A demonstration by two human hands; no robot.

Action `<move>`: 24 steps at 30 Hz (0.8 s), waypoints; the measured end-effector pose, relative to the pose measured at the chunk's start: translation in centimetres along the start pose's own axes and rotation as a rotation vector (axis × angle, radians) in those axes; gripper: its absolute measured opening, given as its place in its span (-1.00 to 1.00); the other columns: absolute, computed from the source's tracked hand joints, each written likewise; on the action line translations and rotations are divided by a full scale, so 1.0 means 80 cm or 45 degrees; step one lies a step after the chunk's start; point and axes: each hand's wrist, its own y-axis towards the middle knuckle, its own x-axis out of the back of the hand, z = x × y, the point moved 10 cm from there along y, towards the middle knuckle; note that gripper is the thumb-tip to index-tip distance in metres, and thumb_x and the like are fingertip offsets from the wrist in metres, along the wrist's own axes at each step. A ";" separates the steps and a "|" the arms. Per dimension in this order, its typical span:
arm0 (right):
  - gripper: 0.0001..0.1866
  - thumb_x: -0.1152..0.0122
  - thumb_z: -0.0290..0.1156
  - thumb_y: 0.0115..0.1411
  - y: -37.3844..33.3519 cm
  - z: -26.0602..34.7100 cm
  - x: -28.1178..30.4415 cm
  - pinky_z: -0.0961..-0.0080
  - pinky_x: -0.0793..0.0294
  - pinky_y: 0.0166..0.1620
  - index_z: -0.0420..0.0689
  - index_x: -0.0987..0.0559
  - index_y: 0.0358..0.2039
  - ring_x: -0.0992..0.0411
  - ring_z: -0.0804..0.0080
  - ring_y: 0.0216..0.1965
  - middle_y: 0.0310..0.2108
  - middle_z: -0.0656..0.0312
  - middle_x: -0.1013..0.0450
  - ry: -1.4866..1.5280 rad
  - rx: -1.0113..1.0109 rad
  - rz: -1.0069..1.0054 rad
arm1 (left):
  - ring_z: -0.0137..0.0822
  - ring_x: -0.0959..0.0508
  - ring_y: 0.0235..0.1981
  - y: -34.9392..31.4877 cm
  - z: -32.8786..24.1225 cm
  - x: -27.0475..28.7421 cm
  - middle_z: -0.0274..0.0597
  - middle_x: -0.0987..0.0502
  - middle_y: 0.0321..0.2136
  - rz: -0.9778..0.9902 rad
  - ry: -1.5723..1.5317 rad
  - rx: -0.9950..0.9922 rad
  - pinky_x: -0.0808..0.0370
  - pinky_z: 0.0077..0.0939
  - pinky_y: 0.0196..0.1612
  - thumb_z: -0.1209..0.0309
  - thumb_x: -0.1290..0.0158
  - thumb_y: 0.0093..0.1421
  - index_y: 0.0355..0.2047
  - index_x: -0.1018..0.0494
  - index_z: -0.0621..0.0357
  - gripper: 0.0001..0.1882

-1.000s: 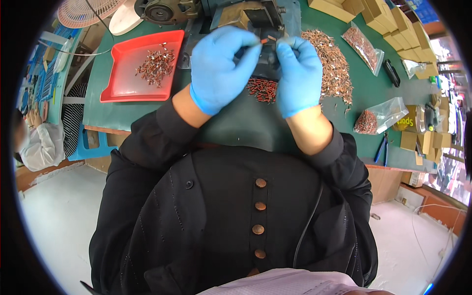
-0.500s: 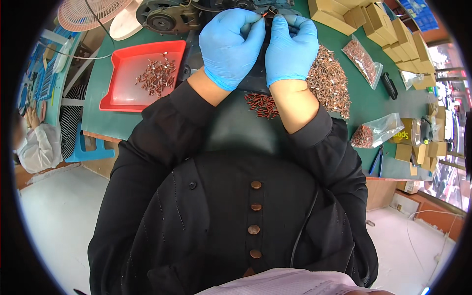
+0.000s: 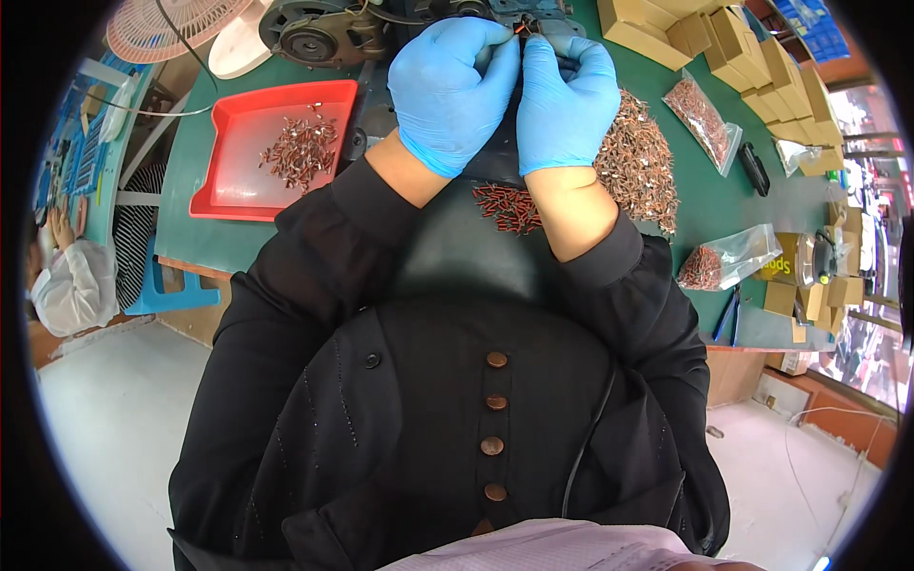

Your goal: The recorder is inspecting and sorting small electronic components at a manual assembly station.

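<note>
Both hands wear blue gloves and meet at the working end of a dark metal machine [image 3: 324, 40] at the top. My left hand [image 3: 447, 100] is closed, its thumb and forefinger pinching a small red-orange piece [image 3: 520, 29]. Beside it, my right hand [image 3: 567, 107] is also closed in a pinch near the same spot; what its fingertips hold is too small to make out. Below the hands lies a small heap of thin red pieces [image 3: 507, 207]. To the right of my right hand spreads a large pile of small brown-and-silver parts [image 3: 643, 167].
A red tray [image 3: 203, 203] with similar parts stands at left. On the right lie clear bags of parts [image 3: 700, 122], a black object [image 3: 754, 169], blue-handled pliers [image 3: 728, 316] and cardboard boxes [image 3: 728, 52]. A fan [image 3: 171, 27] and another person's white sleeve [image 3: 76, 285] show at left.
My hands have shifted slightly to the right, and their fingertips remain together at the machine. The small red-orange piece stays in my left fingertips. The whole view has moved a little.
</note>
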 end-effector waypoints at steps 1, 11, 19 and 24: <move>-0.84 -0.24 -0.50 0.06 0.000 -0.001 -0.002 0.68 -0.40 -0.40 -0.31 -0.49 -0.39 -0.39 0.63 -0.50 -0.51 0.25 -0.47 0.022 -0.017 0.024 | -0.22 -0.46 -0.64 0.000 0.001 -0.001 -0.23 -0.45 -0.66 0.012 0.020 0.007 -0.38 -0.43 -0.57 0.52 -0.19 -0.11 -0.55 -0.48 0.10 -0.90; -0.84 -0.23 -0.45 0.01 0.001 0.004 0.003 0.61 -0.41 -0.46 -0.30 -0.53 -0.47 -0.40 0.57 -0.58 -0.58 0.18 -0.48 -0.129 -0.020 0.002 | -0.42 -0.41 -0.67 -0.002 -0.006 0.001 -0.21 -0.46 -0.64 0.022 -0.007 -0.060 -0.35 -0.59 -0.56 0.57 -0.21 -0.05 -0.46 -0.53 0.23 -0.89; -0.83 -0.25 -0.46 0.05 0.002 -0.001 0.000 0.69 -0.34 -0.44 -0.31 -0.52 -0.44 -0.34 0.65 -0.52 -0.55 0.27 -0.45 -0.108 -0.058 0.015 | -0.22 -0.45 -0.66 -0.001 -0.004 0.001 -0.25 -0.42 -0.69 -0.021 0.019 -0.050 -0.36 -0.42 -0.59 0.52 -0.20 -0.10 -0.55 -0.47 0.08 -0.89; -0.84 -0.25 -0.47 0.05 0.002 -0.004 0.002 0.70 -0.33 -0.45 -0.31 -0.51 -0.44 -0.33 0.66 -0.52 -0.55 0.28 -0.44 -0.128 -0.073 0.022 | -0.30 -0.43 -0.67 0.000 -0.006 0.000 -0.23 -0.43 -0.67 0.004 0.024 -0.063 -0.36 -0.50 -0.58 0.54 -0.21 -0.07 -0.51 -0.50 0.15 -0.89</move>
